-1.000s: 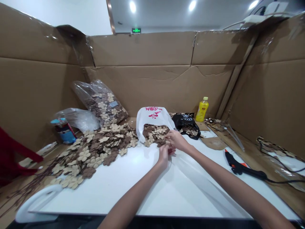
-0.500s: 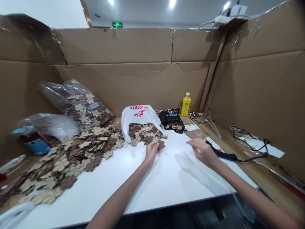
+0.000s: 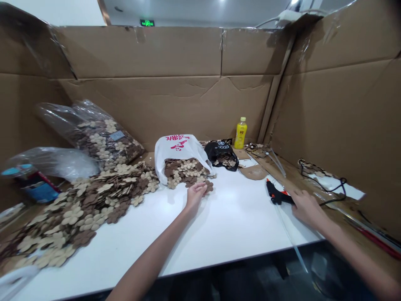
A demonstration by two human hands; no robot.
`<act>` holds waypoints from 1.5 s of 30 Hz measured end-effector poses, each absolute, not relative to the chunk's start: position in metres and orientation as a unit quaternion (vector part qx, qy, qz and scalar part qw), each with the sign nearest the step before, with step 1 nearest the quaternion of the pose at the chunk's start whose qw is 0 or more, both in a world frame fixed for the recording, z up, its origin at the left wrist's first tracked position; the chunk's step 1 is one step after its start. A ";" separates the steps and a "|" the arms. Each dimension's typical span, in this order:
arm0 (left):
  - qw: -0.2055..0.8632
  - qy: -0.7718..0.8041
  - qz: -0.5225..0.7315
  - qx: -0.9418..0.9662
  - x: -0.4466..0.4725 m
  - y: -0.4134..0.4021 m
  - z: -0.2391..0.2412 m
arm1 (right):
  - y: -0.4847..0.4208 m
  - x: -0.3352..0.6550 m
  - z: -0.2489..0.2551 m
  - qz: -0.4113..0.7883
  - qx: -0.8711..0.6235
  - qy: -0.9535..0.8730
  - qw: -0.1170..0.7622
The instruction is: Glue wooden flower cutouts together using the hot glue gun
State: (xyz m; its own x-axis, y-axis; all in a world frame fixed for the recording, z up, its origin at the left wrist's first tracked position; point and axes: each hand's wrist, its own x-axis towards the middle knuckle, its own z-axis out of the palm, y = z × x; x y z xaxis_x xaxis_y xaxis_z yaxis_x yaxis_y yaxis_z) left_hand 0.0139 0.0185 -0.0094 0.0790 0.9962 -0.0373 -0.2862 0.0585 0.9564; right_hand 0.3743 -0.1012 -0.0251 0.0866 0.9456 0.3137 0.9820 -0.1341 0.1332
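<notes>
Near the middle of the white tabletop (image 3: 232, 225), my left hand (image 3: 194, 195) pinches a dark brown flower-shaped piece (image 3: 209, 187) between thumb and fingertips. Over at the right side, my right hand (image 3: 308, 211) is closed around the handle end of a black glue gun (image 3: 277, 195) with an orange tip. That gun lies at the table's right edge, its nozzle pointing away and left; a clear glue stick (image 3: 290, 234) trails from its back. Just beyond my left hand, a white plastic bag (image 3: 181, 146) spills brown and beige flower pieces (image 3: 188, 170).
A large heap of flower pieces (image 3: 94, 209) covers the left side, below a clear bag (image 3: 106, 138) full of them. Behind stand a black bag (image 3: 221, 152) and a yellow bottle (image 3: 240, 133). Cardboard walls (image 3: 144, 54) enclose the table; a black cord (image 3: 343, 188) lies right.
My right hand has moved right and nearer, from above the table onto the glue gun's handle. My left hand keeps its pinch on the brown flower piece. The view has shifted slightly.
</notes>
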 end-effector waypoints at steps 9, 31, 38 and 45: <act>0.601 0.408 0.555 0.405 0.015 0.019 -0.014 | -0.076 0.278 0.019 0.092 -0.676 -0.668 0.299; 0.579 0.421 0.587 0.378 0.018 0.016 -0.018 | -0.051 0.189 -0.003 0.220 -0.579 -0.652 0.438; 0.568 0.437 0.588 0.376 0.019 0.014 -0.015 | -0.052 0.189 0.000 0.209 -0.587 -0.658 0.423; 0.564 0.435 0.593 0.376 0.020 0.013 -0.013 | -0.051 0.189 -0.001 0.203 -0.592 -0.659 0.417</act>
